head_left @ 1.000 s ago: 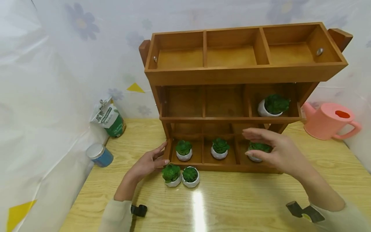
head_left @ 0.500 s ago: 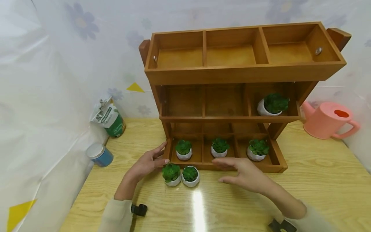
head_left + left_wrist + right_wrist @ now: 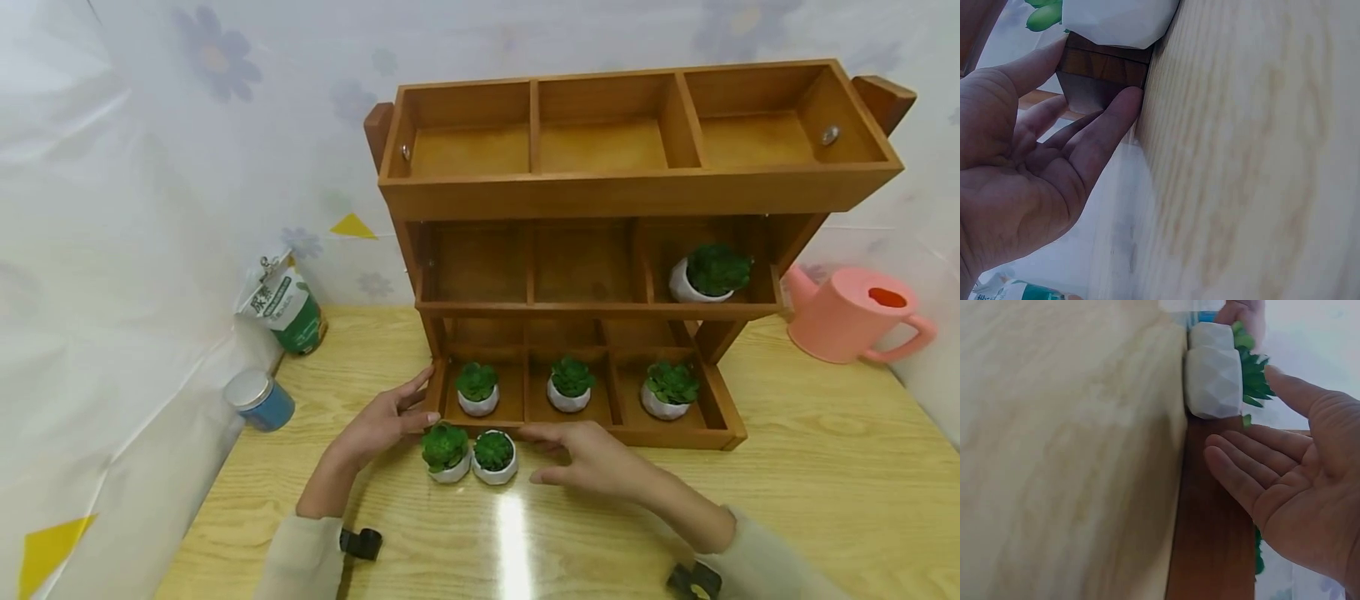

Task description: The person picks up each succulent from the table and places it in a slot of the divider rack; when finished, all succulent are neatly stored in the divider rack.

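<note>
On the table (image 3: 585,533), the three-tier wooden shelf (image 3: 592,196) held four potted succulents (image 3: 570,385): more than half done, I judged.
The left hand (image 3: 381,425) pinched its lower left corner; the right hand (image 3: 588,457), thumb spread from straight fingers, was just beside the two remaining succulents (image 3: 495,458), which stood in front, outside. Three sat in the bottom tier, one per compartment; one was in the middle tier, on the right.

The table (image 3: 585,550) is carrying a shelf (image 3: 645,196) near its back edge, two potted plants (image 3: 446,452) (image 3: 494,457) standing in front, a jar (image 3: 259,402) by the left edge and, near the back corners, a pouch (image 3: 291,312) left, a watering can (image 3: 843,317) right.
</note>
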Action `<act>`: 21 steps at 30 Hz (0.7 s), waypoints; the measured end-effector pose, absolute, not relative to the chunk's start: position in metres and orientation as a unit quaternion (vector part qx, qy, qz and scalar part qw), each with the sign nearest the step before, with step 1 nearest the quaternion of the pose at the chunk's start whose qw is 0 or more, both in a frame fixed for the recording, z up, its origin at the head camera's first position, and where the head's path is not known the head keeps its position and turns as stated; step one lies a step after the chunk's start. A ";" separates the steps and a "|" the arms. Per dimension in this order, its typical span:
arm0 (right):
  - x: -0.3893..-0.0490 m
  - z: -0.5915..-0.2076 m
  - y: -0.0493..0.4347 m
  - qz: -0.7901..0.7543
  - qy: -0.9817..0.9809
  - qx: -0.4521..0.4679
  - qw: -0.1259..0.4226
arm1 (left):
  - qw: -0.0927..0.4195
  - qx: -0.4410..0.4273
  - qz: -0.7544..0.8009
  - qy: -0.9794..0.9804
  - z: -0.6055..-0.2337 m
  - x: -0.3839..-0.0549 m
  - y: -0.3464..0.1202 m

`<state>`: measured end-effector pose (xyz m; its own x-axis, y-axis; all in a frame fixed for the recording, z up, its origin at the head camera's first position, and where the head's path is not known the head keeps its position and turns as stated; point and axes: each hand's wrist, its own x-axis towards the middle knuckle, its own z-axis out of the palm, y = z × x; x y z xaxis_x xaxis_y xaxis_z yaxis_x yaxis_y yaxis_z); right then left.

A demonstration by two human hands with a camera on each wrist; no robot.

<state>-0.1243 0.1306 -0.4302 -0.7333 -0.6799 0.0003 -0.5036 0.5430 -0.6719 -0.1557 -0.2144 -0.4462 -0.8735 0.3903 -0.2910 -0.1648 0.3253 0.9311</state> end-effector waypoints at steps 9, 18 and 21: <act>-0.125 -0.439 0.120 -0.337 0.860 -0.345 0.167 | 0.243 0.073 0.574 0.778 -0.447 -0.156 -0.215; -0.126 -0.444 0.117 -0.335 0.858 -0.353 0.164 | 0.240 0.071 0.573 0.780 -0.445 -0.156 -0.214; -0.127 -0.443 0.116 -0.339 0.857 -0.352 0.164 | 0.242 0.073 0.573 0.780 -0.445 -0.156 -0.214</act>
